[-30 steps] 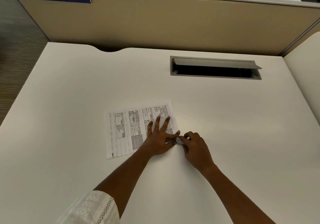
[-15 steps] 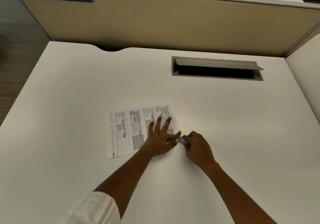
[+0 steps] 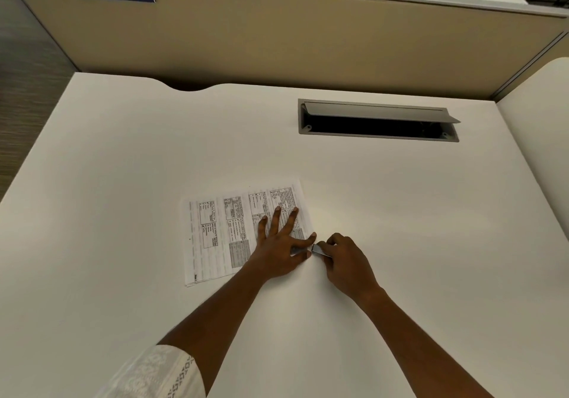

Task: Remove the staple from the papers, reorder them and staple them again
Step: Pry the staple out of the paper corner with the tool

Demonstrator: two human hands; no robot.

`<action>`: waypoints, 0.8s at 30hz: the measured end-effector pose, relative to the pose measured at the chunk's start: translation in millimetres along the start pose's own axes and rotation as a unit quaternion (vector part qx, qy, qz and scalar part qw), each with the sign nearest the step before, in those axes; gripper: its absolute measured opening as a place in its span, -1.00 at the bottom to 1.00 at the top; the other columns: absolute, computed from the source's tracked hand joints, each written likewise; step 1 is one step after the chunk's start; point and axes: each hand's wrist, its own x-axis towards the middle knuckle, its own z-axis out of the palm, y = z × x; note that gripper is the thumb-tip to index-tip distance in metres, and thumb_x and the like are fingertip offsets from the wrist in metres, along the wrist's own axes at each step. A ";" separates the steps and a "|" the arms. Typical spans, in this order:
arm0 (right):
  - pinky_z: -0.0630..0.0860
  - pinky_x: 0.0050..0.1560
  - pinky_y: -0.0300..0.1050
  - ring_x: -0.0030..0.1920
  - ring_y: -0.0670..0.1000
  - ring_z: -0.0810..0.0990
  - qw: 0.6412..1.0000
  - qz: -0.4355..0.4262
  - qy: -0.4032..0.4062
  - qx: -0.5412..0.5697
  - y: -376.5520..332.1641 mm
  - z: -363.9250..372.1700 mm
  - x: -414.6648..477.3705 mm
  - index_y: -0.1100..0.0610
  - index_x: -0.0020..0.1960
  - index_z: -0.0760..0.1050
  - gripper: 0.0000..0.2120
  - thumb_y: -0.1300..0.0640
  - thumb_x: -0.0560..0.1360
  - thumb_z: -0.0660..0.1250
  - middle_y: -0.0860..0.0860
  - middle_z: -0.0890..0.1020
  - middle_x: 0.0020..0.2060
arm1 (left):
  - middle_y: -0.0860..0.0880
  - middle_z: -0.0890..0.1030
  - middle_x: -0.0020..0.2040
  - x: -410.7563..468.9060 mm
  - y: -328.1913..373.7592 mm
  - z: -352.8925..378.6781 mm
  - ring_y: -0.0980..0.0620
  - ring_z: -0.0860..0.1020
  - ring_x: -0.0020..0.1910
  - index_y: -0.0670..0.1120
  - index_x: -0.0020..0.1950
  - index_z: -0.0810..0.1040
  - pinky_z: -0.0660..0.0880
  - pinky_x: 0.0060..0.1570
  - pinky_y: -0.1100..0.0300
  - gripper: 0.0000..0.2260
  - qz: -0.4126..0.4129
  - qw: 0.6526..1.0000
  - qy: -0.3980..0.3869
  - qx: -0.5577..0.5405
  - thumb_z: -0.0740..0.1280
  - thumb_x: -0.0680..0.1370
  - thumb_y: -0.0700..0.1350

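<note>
The papers [image 3: 221, 231] lie flat on the white surface [image 3: 400, 243], nearer to me than the grey cable slot [image 3: 375, 111] and off to its left. Their long axis runs roughly parallel to the slot's length, and the end closer to the slot is angled slightly away from me. The printed lines run sideways across the sheet. My left hand [image 3: 277, 250] rests palm down on that slot-side end, its fingers [image 3: 289, 223] straight and spread wide, pressing the top sheet, with the thumb reaching out at the near corner. My right hand [image 3: 341, 259] sits just beside that corner, on the side below the slot, its fingers [image 3: 331, 240] curled and pinching a small metal tool [image 3: 318, 250]. The tool lies nearly level, its long axis along the slot's direction. Its tip points at the corner of the papers, into the gap between my left thumb and forefinger.
</note>
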 end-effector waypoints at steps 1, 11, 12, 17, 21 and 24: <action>0.51 -0.29 -0.11 -0.14 0.07 0.55 1.000 -0.006 0.006 -0.008 1.0 1.6 -0.8 0.08 0.12 0.65 -0.80 0.19 0.51 0.38 0.03 0.58 -0.12 | -0.02 -0.26 0.67 -0.3 0.1 -0.2 -0.20 -0.44 0.57 0.43 0.50 0.26 -0.35 0.50 -0.31 -0.60 0.000 1.000 0.001 -0.002 0.13 0.64 0.29; 0.52 -0.20 -0.07 -0.15 0.07 0.52 0.990 -0.104 0.082 -0.038 9.7 8.7 -3.0 0.10 0.16 0.62 -0.68 0.32 0.44 0.42 0.03 0.58 -0.08 | -0.02 -0.25 0.67 -1.5 3.9 -5.2 -0.21 -0.43 0.59 0.42 0.49 0.29 -0.36 0.49 -0.29 -0.61 -0.003 1.000 -0.007 -0.006 0.12 0.65 0.29; 0.52 -0.19 -0.08 -0.15 0.07 0.53 0.991 -0.103 0.080 -0.031 10.8 8.9 -2.8 0.10 0.16 0.63 -0.68 0.32 0.44 0.43 0.03 0.59 -0.08 | -0.02 -0.26 0.67 -1.9 4.2 -5.9 -0.21 -0.43 0.59 0.42 0.49 0.29 -0.37 0.49 -0.28 -0.61 -0.004 1.000 -0.008 -0.007 0.13 0.65 0.29; 0.54 -0.19 -0.06 -0.12 0.09 0.54 0.996 -0.075 0.041 0.022 12.6 6.8 2.6 0.08 0.14 0.64 -0.73 0.27 0.46 0.42 0.03 0.60 -0.06 | -0.02 -0.25 0.67 -2.4 4.1 -6.6 -0.21 -0.43 0.59 0.43 0.48 0.30 -0.36 0.50 -0.29 -0.62 -0.003 1.000 -0.008 -0.014 0.14 0.65 0.28; 0.49 -0.22 -0.12 -0.12 0.06 0.53 0.996 -0.087 0.032 0.008 12.3 4.9 3.3 0.07 0.13 0.64 -0.78 0.18 0.49 0.39 0.01 0.59 -0.05 | 0.00 -0.23 0.68 -2.5 4.1 -5.0 -0.19 -0.42 0.59 0.44 0.45 0.34 -0.35 0.51 -0.29 -0.64 -0.006 1.000 0.001 -0.029 0.17 0.64 0.26; 0.49 -0.20 -0.09 -0.12 0.08 0.55 0.991 -0.113 0.068 -0.030 13.0 8.6 -1.4 0.09 0.13 0.63 -0.76 0.23 0.47 0.42 0.02 0.60 -0.06 | 0.01 -0.21 0.68 -2.5 5.4 -6.8 -0.19 -0.40 0.60 0.43 0.44 0.36 -0.34 0.51 -0.28 -0.65 -0.009 0.999 0.003 -0.037 0.18 0.65 0.23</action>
